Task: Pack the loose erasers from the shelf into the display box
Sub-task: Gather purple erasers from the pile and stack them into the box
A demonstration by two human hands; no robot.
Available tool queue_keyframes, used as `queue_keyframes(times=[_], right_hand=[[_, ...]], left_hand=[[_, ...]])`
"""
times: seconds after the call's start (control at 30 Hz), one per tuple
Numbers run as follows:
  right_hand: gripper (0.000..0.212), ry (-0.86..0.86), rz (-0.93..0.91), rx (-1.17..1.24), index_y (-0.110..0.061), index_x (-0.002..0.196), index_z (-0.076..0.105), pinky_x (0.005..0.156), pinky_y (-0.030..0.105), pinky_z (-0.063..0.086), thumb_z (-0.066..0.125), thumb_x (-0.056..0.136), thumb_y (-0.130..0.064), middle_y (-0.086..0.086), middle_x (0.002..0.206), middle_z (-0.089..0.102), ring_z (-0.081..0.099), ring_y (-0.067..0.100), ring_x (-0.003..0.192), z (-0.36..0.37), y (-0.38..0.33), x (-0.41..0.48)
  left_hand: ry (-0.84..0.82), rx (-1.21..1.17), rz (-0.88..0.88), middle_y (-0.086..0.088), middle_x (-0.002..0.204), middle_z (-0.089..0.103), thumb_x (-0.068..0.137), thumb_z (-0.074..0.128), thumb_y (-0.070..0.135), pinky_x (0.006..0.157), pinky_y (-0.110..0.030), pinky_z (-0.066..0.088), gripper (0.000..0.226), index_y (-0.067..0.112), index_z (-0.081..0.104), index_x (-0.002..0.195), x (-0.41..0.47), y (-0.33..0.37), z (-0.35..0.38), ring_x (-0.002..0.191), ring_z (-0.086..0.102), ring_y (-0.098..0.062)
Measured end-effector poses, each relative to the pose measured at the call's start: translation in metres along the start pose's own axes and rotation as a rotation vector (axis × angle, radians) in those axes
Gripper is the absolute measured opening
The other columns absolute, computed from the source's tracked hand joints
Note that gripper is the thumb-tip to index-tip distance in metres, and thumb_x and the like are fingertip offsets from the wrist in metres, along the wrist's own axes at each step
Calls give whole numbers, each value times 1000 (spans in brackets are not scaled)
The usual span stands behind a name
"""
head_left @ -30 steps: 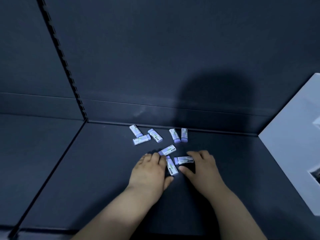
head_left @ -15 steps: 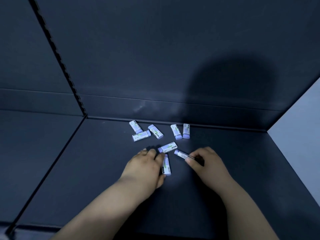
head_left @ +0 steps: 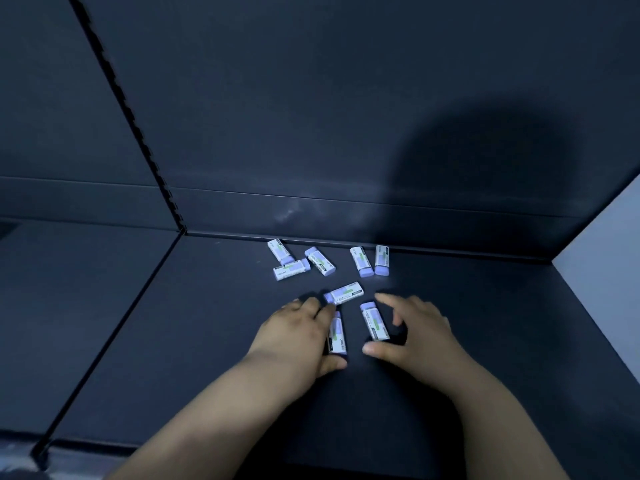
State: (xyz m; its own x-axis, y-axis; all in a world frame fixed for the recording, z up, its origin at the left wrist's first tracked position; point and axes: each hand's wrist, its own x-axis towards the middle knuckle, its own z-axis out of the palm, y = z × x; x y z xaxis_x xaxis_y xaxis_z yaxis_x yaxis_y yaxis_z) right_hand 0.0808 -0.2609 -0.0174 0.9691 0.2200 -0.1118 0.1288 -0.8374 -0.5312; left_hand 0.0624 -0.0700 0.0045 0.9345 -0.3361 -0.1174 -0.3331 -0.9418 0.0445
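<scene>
Hands came first. The left hand (head_left: 298, 329) lay low at the centre of the frame, fingers loosely bent along the near-left eraser (head_left: 337, 336), with the thumb just under its lower end. Whether it really pinched that piece could not be told. The right hand (head_left: 420, 332) was spread wide, its forefinger and thumb bracketing the near-right eraser (head_left: 374, 322) without closing, and it held nothing.

Just above the fingertips the middle eraser (head_left: 344, 293) lay crosswise. Higher in the frame, the five rear erasers (head_left: 320, 260) were scattered along the back edge of the dark shelf (head_left: 194, 341). The display box was not in view. A pale panel (head_left: 606, 244) at the right edge could not be identified.

The step looked like gathering, with nothing packed yet. Doing it well probably meant closing on each piece across its long sides, over the paper sleeve, not the bare purple tip. All the pieces would want turning the same way in the palm before any trip to the box. The shelf looked smooth, so a sideways nudge would likely skid them; pressing down a little first should help.
</scene>
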Motion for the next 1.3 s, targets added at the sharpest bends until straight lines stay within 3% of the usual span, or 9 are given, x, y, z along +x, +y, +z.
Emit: queue_keyframes(times=[0.13, 0.27, 0.43, 0.57, 0.67, 0.73, 0.8, 1.1, 1.3], right_hand=[[71, -28, -28, -51, -48, 132, 35, 88, 28, 23, 70, 70, -52, -23, 89, 35, 36, 7, 104, -3, -1, 2], [61, 48, -1, 10, -42, 106, 46, 82, 27, 25, 79, 56, -54, -21, 87, 41, 40, 6, 94, -1, -3, 0], [58, 89, -8, 145, -40, 95, 47, 89, 27, 30, 83, 51, -49, -19, 93, 46, 44, -4, 89, 1, -19, -11], [62, 79, -94, 1, -42, 102, 43, 87, 23, 20, 78, 52, -57, -22, 95, 43, 44, 0, 95, 10, -48, -13], [64, 50, -152, -34, -41, 109, 42, 87, 21, 17, 75, 56, -59, -28, 98, 37, 37, -3, 100, 22, -79, -10], [63, 40, -186, -55, -40, 109, 42, 88, 20, 15, 73, 58, -61, -26, 103, 37, 34, -3, 102, 33, -103, -8], [64, 24, -202, -81, -38, 112, 43, 89, 19, 15, 72, 60, -61, -23, 108, 38, 34, -1, 105, 47, -126, -6], [65, 2, -211, -56, -36, 114, 45, 92, 17, 19, 72, 60, -61, -22, 110, 40, 37, -2, 107, 139, -271, 0], [61, 12, -232, 70, -40, 111, 43, 92, 15, 23, 72, 61, -60, -38, 104, 32, 20, -26, 100, 178, -352, 0]], left_hand=[[1, -13, 9, 0, 143, 30, 88, 46, 58, 108, -26, 23, 74, 21, 19, 147, 4, -1, -2, 132, 30, -20], [46, -82, 22, 3, 138, 34, 87, 47, 59, 107, -24, 23, 68, 24, 26, 141, -1, -7, 1, 129, 32, -16], [133, -299, 12, 12, 138, 35, 83, 57, 54, 108, -14, 4, 65, 29, 30, 137, -19, -25, 7, 135, 25, -9], [210, -321, 14, 17, 138, 37, 80, 63, 51, 105, -9, -4, 67, 30, 34, 136, -37, -47, 7, 135, 26, -6], [242, -192, 22, 10, 131, 51, 69, 73, 51, 111, -19, 13, 76, 23, 46, 134, -54, -71, 6, 126, 46, -12], [294, -55, 21, 3, 112, 65, 51, 83, 53, 100, -37, 33, 81, 17, 61, 120, -67, -92, 9, 105, 64, -20], [335, -17, 15, 1, 104, 68, 44, 86, 53, 93, -42, 40, 82, 15, 66, 114, -81, -115, 13, 97, 67, -25], [397, 19, -17, 3, 100, 68, 44, 83, 55, 87, -38, 49, 77, 16, 69, 109, -180, -260, 4, 94, 67, -20], [388, -16, -89, 5, 98, 68, 41, 85, 55, 80, -34, 53, 76, 18, 70, 106, -225, -340, -2, 90, 68, -18]])
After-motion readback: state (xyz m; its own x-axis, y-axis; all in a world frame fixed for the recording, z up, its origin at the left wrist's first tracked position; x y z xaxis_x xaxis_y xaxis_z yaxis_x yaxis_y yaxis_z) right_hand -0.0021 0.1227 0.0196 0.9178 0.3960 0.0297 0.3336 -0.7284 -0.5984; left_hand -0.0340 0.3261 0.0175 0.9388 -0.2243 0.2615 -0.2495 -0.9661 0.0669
